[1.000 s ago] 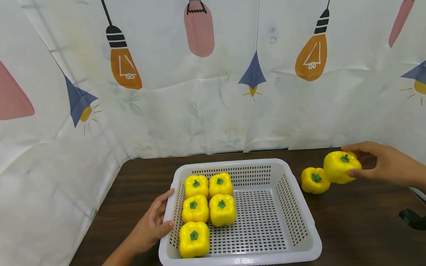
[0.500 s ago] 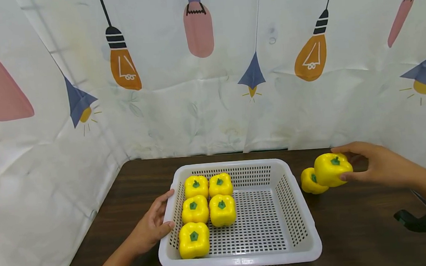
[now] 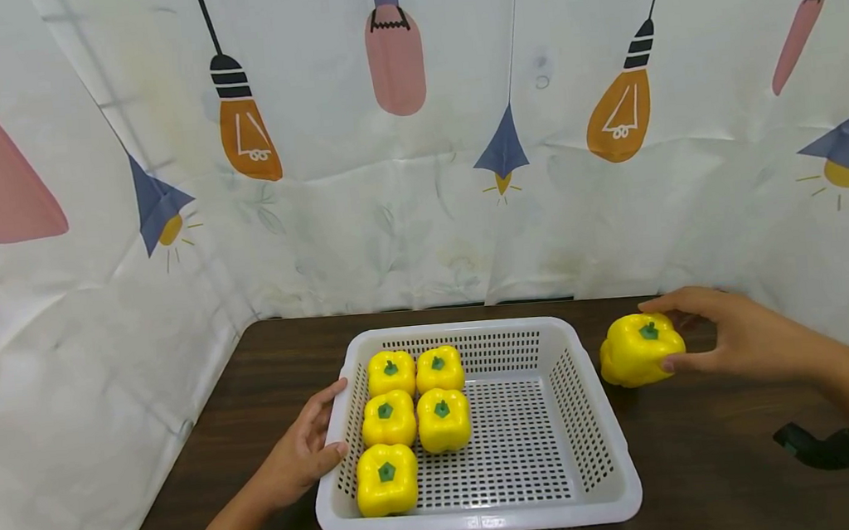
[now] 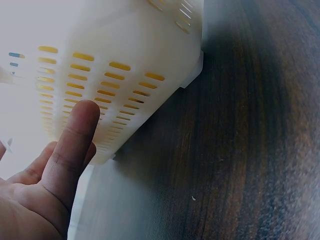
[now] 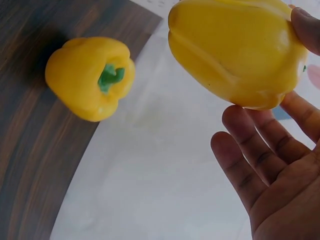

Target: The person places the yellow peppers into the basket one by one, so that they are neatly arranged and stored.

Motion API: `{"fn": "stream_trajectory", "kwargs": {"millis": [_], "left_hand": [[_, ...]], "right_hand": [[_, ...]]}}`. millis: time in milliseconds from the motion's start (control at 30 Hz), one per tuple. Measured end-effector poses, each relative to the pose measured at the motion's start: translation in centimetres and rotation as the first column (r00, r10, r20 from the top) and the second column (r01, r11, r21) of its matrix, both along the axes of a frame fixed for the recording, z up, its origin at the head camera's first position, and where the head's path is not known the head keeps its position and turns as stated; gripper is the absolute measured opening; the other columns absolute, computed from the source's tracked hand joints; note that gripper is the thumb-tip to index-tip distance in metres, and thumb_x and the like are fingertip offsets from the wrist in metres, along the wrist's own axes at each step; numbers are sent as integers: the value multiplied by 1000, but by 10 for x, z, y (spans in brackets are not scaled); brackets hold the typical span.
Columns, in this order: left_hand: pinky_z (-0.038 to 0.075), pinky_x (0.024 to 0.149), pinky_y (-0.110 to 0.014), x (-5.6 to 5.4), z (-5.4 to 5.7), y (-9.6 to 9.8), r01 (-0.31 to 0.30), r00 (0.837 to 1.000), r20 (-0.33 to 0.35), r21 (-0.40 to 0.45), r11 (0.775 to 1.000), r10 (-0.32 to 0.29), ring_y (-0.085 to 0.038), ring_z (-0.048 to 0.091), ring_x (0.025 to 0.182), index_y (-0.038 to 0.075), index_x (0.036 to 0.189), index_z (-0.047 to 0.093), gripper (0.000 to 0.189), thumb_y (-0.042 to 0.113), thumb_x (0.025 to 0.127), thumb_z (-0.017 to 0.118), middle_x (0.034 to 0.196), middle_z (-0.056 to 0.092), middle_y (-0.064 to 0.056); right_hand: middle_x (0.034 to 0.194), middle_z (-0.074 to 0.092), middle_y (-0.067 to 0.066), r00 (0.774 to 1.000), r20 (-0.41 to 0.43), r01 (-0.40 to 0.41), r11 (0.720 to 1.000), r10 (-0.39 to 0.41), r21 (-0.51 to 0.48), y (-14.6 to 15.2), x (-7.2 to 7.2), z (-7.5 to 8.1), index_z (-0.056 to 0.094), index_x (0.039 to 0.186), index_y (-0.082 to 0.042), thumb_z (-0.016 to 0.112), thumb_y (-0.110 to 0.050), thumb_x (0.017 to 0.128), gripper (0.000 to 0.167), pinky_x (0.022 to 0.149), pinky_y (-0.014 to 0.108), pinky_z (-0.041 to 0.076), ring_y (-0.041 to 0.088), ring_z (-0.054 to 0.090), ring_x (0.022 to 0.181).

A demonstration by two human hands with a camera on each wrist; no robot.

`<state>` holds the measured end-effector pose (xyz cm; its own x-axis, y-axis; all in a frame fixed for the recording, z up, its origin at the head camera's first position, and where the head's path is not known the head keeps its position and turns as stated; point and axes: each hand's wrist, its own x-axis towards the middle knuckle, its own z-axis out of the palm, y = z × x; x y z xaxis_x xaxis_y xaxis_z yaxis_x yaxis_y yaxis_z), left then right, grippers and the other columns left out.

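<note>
My right hand [image 3: 744,335] pinches a yellow bell pepper [image 3: 637,352] between thumb and fingers, raised over the table to the right of the basket. In the right wrist view, this pepper [image 5: 235,50] is up between the thumb and fingertips, two fingers below it. A second yellow bell pepper [image 5: 90,77] with a green stem rests on the table; the held one hides most of it in the head view. My left hand [image 3: 301,458] rests against the left side of the white perforated basket [image 3: 480,520]. Its fingers [image 4: 75,135] extend along the outer wall in the left wrist view.
Several yellow bell peppers [image 3: 444,420] stand stem-up in the basket's left half, in two columns. The basket sits on a dark wooden table [image 3: 709,459]. A white printed cloth [image 3: 421,215] hangs behind and at the sides of the table.
My right hand has moved left and slightly down with the held bell pepper, which now covers the one on the table in the head view. The left hand and basket have stayed put.
</note>
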<state>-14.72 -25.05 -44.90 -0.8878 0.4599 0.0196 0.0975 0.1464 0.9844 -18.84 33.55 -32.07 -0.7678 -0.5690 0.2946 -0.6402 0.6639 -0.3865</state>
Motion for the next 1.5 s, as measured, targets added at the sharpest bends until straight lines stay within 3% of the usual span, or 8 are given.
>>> {"fn": "stream_trajectory", "kwargs": {"millis": [267,467,700,867,1033,1500], "left_hand": [[61,81,-49,1,1,1,5,1000,1,9,1000,-5,-19,64,117,19,162,9,83,6,98,61,155,25,-36],[61,82,-49,1,0,1,11,1000,0,17,1000,-11,-15,64,118,19,162,8,84,6,98,61,157,22,-35],[61,82,-49,0,0,1,10,1000,3,23,1000,-10,-15,64,117,19,162,8,84,6,98,61,157,22,-35],[61,82,-49,0,-1,0,11,1000,-3,23,1000,-11,-16,65,116,19,162,8,84,5,98,60,156,24,-36],[61,83,-48,-1,-2,0,14,1000,-6,26,1000,-14,-17,65,116,19,162,8,84,5,98,60,155,25,-36],[61,83,-48,-1,-2,0,11,1000,-2,18,1000,-11,-16,65,116,20,162,8,83,6,99,60,156,24,-35]], "right_hand": [[119,64,-10,1000,-6,-13,1000,13,-5,-15,4,2,61,136,-15,92,-28,77,68,76,28,60,6,63,94],[116,64,-14,1000,-9,-4,1000,4,-10,-24,5,3,62,135,-17,92,-31,77,67,76,28,60,5,62,92],[120,63,-12,999,42,15,1000,-15,8,-39,9,5,62,135,-19,88,-43,79,67,76,27,58,6,61,95],[123,62,-11,997,75,-16,1000,16,0,-49,9,5,62,135,-19,85,-47,81,65,76,28,58,8,60,97],[120,61,-14,995,79,-53,999,54,-8,-57,9,3,62,134,-22,84,-50,81,64,76,27,58,9,59,96],[115,60,-14,989,137,-53,999,53,3,-78,17,-4,61,133,-26,81,-59,79,66,78,30,57,11,57,97]]}}
